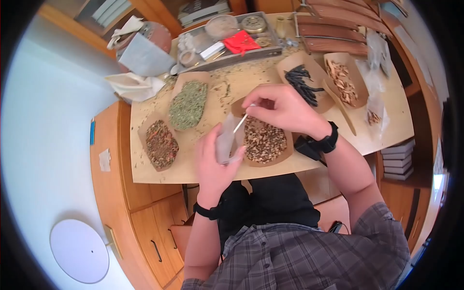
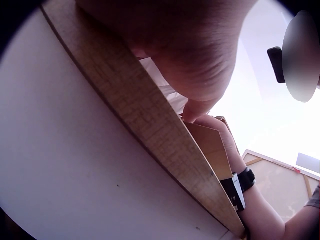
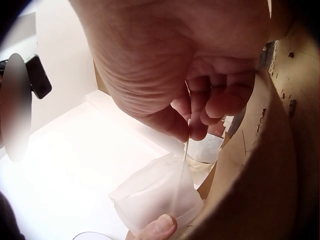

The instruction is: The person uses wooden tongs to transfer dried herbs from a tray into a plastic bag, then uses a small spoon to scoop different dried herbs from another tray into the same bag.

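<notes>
My left hand point(image 1: 212, 159) grips a small white translucent pouch point(image 1: 224, 144) between thumb and fingers, over the table's front part. Above it, my right hand point(image 1: 290, 107) pinches a thin pale stick point(image 1: 239, 123) between thumb and fingertips. In the right wrist view the stick point(image 3: 185, 155) slants down to the pouch point(image 3: 150, 192), its lower end showing faintly against the thin material. The left thumb point(image 3: 162, 225) presses the pouch's lower edge. Below both hands lies a brown paper tray of chopped brown-and-tan dried pieces point(image 1: 265, 144), partly covered by the right hand.
Paper trays hold dried green leaves point(image 1: 189, 104), a reddish-brown mix point(image 1: 162, 144), dark strips point(image 1: 304, 86) and pale chips point(image 1: 342, 83). A wooden spoon point(image 1: 345, 113) leans on a tray. Behind stand a grey box point(image 1: 237, 60) with a red cloth and wooden slats point(image 1: 333, 29).
</notes>
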